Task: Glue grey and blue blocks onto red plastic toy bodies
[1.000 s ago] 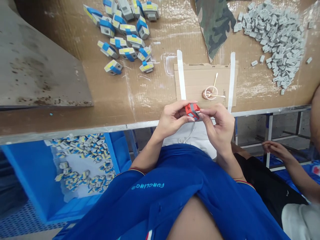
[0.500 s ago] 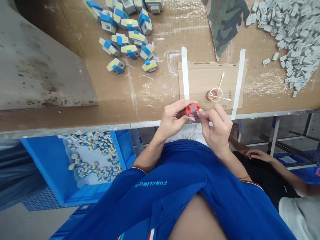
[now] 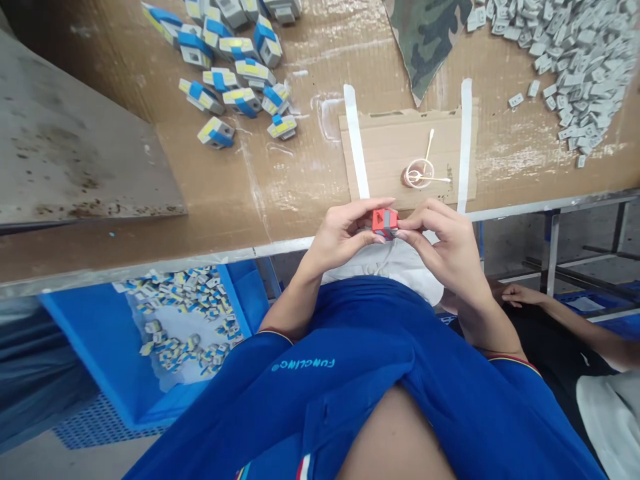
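Note:
A small red and grey block-shaped piece [image 3: 385, 222] is held up at the table's front edge. My left hand [image 3: 345, 233] grips it from the left between thumb and fingers. From the other side, the thumb and fingertips of my right hand [image 3: 440, 237] pinch its right end; whether a smaller part lies under them cannot be seen. Just beyond my hands stands a small clear cup [image 3: 406, 177] with reddish-brown contents. One cotton swab [image 3: 434, 179] rests across the cup, and another swab [image 3: 429, 148] points away from it. Both lie over a taped cardboard sheet [image 3: 385, 140].
Several grey, blue and yellow pieces [image 3: 243, 100] sit at the back left. Small grey parts [image 3: 575, 73] are heaped at the right, near a camouflage cloth [image 3: 427, 40]. A metal sheet [image 3: 75, 133] covers the left. Below is a blue crate [image 3: 90, 340]; another person's hand [image 3: 523, 295] is at right.
The red and grey piece has turned in my fingers, showing a different face. My right hand has opened out slightly to the right. The whole view has shifted, moving table items left and up.

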A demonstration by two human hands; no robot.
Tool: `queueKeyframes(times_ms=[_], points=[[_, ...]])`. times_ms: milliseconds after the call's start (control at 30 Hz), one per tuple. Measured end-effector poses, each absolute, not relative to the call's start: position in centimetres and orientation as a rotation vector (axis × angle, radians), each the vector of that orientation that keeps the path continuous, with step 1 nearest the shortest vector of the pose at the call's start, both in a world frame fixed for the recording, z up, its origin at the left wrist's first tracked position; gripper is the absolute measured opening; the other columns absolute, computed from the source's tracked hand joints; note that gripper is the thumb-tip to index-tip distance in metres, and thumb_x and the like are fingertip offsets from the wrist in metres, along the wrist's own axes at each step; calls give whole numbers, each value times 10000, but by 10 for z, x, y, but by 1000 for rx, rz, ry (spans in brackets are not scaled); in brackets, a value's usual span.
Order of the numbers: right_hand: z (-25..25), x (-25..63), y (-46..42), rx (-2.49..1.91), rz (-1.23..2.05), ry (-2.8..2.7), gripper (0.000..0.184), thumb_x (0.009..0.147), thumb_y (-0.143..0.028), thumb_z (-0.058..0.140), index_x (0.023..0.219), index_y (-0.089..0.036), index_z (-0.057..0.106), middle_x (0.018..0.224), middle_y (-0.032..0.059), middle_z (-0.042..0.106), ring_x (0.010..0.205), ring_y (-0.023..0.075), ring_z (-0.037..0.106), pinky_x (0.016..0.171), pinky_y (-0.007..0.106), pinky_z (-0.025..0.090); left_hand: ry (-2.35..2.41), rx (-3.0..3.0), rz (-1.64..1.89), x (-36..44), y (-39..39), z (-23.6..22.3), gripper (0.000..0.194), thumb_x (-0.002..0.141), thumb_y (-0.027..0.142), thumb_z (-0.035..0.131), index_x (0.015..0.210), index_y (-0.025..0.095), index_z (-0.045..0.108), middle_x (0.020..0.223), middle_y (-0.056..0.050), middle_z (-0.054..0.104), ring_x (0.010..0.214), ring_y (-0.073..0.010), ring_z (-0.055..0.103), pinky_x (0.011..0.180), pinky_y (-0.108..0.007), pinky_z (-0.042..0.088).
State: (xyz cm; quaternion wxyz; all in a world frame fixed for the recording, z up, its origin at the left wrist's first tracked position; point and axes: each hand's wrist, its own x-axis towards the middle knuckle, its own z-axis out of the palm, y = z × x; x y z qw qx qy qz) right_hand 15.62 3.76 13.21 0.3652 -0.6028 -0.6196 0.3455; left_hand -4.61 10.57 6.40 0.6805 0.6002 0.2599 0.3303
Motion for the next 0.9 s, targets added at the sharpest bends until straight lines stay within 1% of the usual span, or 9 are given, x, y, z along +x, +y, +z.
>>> queueKeyframes(times_ms=[133,233,300,400,500,600,700,767,900], points=[[130,156,41,-1532,923,-1668,185,979,-223,680,803,-234,625,769,-21,585,681,146,526,621,301,401,623,1460,760,-47,105,64,458,848,357,865,1278,232,769,1164,-86,814,1019,-210,771,899,-285,595],[126,151,40,-1515,909,-1688,251,996,-215,634,764,-236,540,745,-27,528,648,141,475,592,302,351,636,1543,750,-48,106,66,409,859,394,849,1222,217,786,1122,-88,820,970,-208,767,889,-299,590],[122,146,39,-1520,880,-1676,285,1007,-213,602,748,-239,487,738,-29,497,639,141,456,582,305,330,640,1573,743,-49,107,68,398,863,414,840,1201,210,789,1124,-97,819,969,-216,766,893,-312,591],[119,140,37,-1523,810,-1646,290,1003,-177,579,751,-241,451,743,-31,466,655,139,461,586,300,326,654,1613,760,-48,107,69,371,875,384,832,1199,210,786,1121,-97,817,976,-217,766,906,-318,593],[120,141,35,-1520,777,-1649,256,1005,-161,584,780,-238,490,760,-27,485,678,139,485,598,293,346,624,1648,800,-47,107,68,375,883,352,829,1226,210,774,1147,-98,814,1015,-214,770,930,-310,593],[123,147,31,-1525,761,-1697,194,1015,-180,605,832,-234,565,789,-14,545,697,142,527,611,291,385,603,1646,810,-46,106,66,412,882,356,833,1257,204,760,1175,-104,809,1042,-211,770,944,-303,592],[125,151,27,-1536,724,-1744,105,1013,-184,615,920,-230,633,855,16,634,750,157,600,664,298,455,614,1556,789,-45,103,63,471,881,376,836,1306,201,735,1183,-111,806,1015,-202,774,918,-288,597],[125,152,25,-1547,691,-1771,85,1008,-175,611,955,-228,649,899,35,675,778,167,632,691,303,482,623,1503,779,-45,102,62,495,883,392,832,1324,196,726,1165,-116,807,986,-198,775,889,-280,602],[124,151,26,-1560,666,-1815,123,973,-151,618,872,-220,608,826,17,656,702,148,597,639,285,449,643,1548,784,-46,102,63,469,891,394,822,1305,189,739,1128,-115,808,965,-194,765,864,-276,598]])
